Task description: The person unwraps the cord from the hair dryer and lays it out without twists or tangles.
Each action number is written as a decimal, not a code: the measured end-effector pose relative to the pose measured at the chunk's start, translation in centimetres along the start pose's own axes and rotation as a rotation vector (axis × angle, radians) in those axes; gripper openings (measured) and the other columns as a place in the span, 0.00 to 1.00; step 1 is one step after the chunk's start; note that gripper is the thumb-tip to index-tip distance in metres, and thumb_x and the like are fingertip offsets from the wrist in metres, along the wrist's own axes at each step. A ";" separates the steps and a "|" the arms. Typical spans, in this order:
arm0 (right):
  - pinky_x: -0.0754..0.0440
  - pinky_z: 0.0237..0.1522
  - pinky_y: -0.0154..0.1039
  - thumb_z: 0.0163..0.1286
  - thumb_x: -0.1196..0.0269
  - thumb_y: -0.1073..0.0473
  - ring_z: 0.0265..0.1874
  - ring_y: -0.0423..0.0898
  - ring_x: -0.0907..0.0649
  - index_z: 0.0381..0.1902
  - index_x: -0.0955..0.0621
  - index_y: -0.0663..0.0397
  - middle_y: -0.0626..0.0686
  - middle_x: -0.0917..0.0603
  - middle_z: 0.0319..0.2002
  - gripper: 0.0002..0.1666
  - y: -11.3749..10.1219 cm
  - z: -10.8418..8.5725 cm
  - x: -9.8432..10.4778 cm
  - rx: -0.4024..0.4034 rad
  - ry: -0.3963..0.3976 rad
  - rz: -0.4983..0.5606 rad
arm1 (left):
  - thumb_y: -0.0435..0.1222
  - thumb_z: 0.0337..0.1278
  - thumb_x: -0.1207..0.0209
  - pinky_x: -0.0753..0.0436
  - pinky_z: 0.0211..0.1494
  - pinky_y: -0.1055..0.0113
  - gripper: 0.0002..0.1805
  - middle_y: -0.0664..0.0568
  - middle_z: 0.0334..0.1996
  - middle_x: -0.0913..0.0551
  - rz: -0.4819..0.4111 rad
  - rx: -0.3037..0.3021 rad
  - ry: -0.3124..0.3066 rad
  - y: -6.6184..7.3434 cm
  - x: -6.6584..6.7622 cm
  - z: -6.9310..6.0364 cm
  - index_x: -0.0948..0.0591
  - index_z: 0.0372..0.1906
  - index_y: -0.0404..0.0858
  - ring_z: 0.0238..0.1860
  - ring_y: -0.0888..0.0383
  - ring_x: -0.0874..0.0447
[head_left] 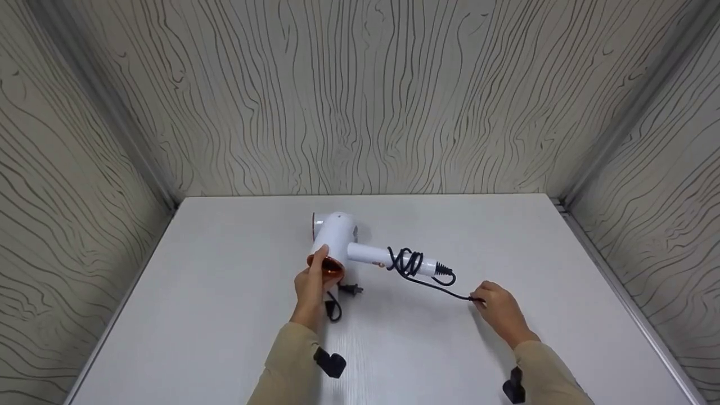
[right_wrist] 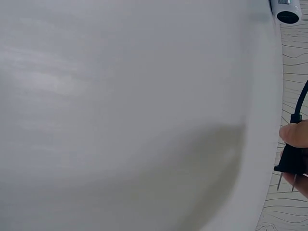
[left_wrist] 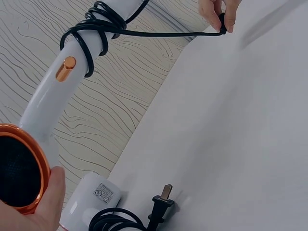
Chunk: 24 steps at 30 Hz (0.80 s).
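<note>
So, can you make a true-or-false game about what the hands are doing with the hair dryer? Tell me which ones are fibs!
1. The left hand is holding a white hair dryer. True.
2. The right hand is empty. False: it pinches a black plug.
3. A black cord is wound around the dryer's handle. True.
4. The round rim by the left hand is blue. False: it is orange.
5. There is only one plug here. False: there is a second plug, which neither hand holds.
6. The back wall has dark wavy lines. True.
</note>
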State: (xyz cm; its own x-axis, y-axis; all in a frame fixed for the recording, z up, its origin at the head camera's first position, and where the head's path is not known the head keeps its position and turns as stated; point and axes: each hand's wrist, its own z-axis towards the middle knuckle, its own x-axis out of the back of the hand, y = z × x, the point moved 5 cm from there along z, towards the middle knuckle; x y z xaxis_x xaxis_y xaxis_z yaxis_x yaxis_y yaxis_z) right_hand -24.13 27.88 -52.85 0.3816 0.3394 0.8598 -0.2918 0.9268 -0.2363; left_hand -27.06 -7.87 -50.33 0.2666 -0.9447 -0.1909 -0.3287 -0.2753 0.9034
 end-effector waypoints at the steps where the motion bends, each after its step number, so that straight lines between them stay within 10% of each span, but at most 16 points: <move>1: 0.15 0.33 0.36 0.46 0.29 0.76 0.28 0.44 0.17 0.24 0.15 0.60 0.50 0.19 0.26 0.10 0.0 0.0 -0.1 0.002 -0.008 0.000 | 0.61 0.58 0.46 0.19 0.63 0.58 0.44 0.39 0.53 0.24 -0.008 0.001 0.003 0.0 0.0 0.0 0.32 0.61 0.25 0.43 0.57 0.18; 24: 0.14 0.41 0.43 0.53 0.31 0.73 0.35 0.48 0.14 0.31 0.15 0.59 0.53 0.14 0.32 0.08 0.5 -0.6 -1.0 -0.094 -0.140 0.032 | 0.62 0.55 0.44 0.18 0.62 0.61 0.46 0.37 0.58 0.25 -0.013 -0.001 0.047 0.2 -0.1 0.1 0.34 0.64 0.27 0.46 0.56 0.17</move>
State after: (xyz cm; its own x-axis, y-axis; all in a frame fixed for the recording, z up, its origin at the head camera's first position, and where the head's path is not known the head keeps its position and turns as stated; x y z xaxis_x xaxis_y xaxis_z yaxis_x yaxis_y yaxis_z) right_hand -24.15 28.09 -54.13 0.2460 0.3492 0.9042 -0.2155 0.9292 -0.3002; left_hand -27.23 -7.86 -50.17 0.3133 -0.9316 -0.1841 -0.3244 -0.2873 0.9012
